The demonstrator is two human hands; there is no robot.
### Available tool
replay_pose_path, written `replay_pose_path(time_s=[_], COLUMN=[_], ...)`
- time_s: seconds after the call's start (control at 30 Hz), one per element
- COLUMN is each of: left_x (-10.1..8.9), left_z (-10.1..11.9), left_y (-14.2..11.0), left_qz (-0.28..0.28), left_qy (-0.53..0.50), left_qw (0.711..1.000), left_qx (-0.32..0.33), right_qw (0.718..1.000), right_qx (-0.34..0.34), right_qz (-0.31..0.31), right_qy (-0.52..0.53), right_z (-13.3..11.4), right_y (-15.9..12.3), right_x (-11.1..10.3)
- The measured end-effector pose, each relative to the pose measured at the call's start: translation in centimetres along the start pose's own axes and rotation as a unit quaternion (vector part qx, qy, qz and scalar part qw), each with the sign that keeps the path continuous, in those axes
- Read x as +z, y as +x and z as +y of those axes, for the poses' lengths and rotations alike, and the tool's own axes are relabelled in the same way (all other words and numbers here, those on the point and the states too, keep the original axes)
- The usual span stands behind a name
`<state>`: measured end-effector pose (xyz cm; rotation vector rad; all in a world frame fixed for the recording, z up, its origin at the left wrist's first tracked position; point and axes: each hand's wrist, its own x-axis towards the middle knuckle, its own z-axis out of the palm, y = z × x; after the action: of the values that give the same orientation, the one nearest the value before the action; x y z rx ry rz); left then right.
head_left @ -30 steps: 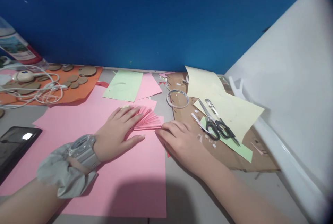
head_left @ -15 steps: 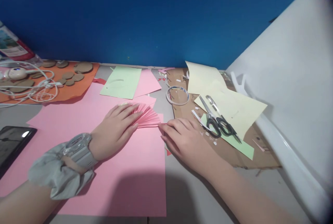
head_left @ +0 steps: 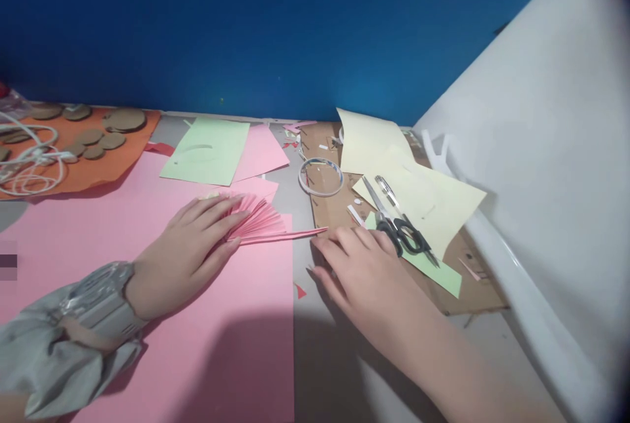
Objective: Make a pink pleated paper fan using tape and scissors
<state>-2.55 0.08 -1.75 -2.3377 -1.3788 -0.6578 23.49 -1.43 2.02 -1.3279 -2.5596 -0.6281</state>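
My left hand [head_left: 191, 249] lies flat, fingers outstretched, pressing a pleated pink paper fan [head_left: 263, 216] onto the large pink sheet [head_left: 246, 338]. Part of the fan is hidden under this hand. From the fan a narrow folded pink strip [head_left: 290, 235] sticks out to the right, past the sheet's edge. My right hand [head_left: 361, 265] rests just beyond the strip's tip, its thumb and forefinger apart with nothing seen between them. Its far fingers are close to the black handles of the scissors [head_left: 408, 233]; whether they touch cannot be told.
A roll of tape [head_left: 321, 177] and the scissors lie on a cardboard piece [head_left: 485, 298] beside cream paper [head_left: 443, 193]. Green paper [head_left: 207, 151] is at the back. Cardboard discs [head_left: 125, 119] and a white cable [head_left: 34, 164] rest on orange paper at left. A blue wall stands behind.
The view has swung to the right. My right thumb and forefinger have come off the end of the pink strip, which now shows in full. My left hand still presses the fan.
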Motion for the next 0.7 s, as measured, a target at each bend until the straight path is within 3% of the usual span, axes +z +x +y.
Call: replay_pose_path(time_s=[0.2, 0.4, 0.7], left_x=[-0.1, 0.0, -0.1], left_z=[-0.2, -0.2, -0.2], left_y=[0.0, -0.1, 0.0], left_qz=[-0.006, -0.007, -0.004], left_qy=[0.006, 0.009, 0.008], left_qw=[1.000, 1.000, 1.000], left_qx=[0.002, 0.000, 0.005], right_qw=[0.996, 0.998, 0.994], right_qx=[0.052, 0.034, 0.035], right_qz=[0.064, 0.032, 0.032], right_qy=[0.016, 0.047, 0.098], right_z=[1.7, 2.1, 2.1], right_y=[0.4, 0.6, 0.9], right_x=[0.3, 0.4, 0.5])
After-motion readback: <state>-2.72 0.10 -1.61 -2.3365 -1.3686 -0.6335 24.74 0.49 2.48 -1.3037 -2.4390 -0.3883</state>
